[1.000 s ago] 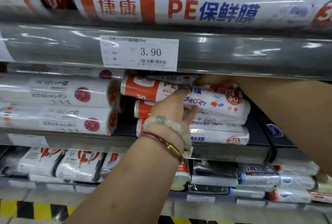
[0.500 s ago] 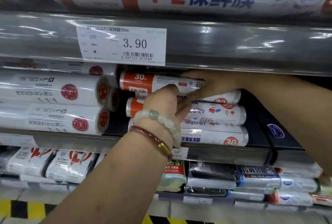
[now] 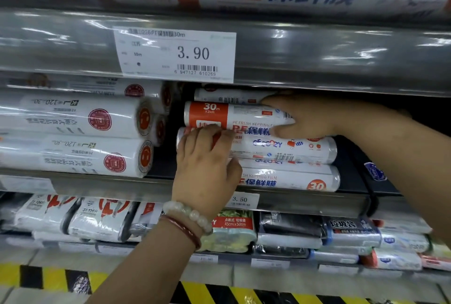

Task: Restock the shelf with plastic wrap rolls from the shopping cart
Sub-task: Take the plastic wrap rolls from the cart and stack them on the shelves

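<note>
Several orange-and-white plastic wrap rolls lie stacked on the middle shelf (image 3: 151, 185). My right hand (image 3: 305, 118) grips the right part of the upper roll marked 30m (image 3: 214, 114), fingers over its top and thumb under it. That roll lies level on the stack, just beneath another roll (image 3: 227, 97) further back. My left hand (image 3: 205, 164), with two bracelets at the wrist, curls over the left end of the middle roll (image 3: 292, 148), thumb below. The bottom roll (image 3: 292, 179) rests on the shelf. No shopping cart is in sight.
Larger white rolls (image 3: 73, 118) fill the shelf's left side, with a dark gap between them and the stack. A 3.90 price tag (image 3: 175, 54) hangs on the shelf rail above. Packs of bags (image 3: 351, 230) fill the lower shelf. Yellow-black tape (image 3: 48, 277) marks the floor.
My right hand has set the roll deeper onto the stack and turned it, so its 30m label faces out. My left hand slid left and down onto the roll beneath.
</note>
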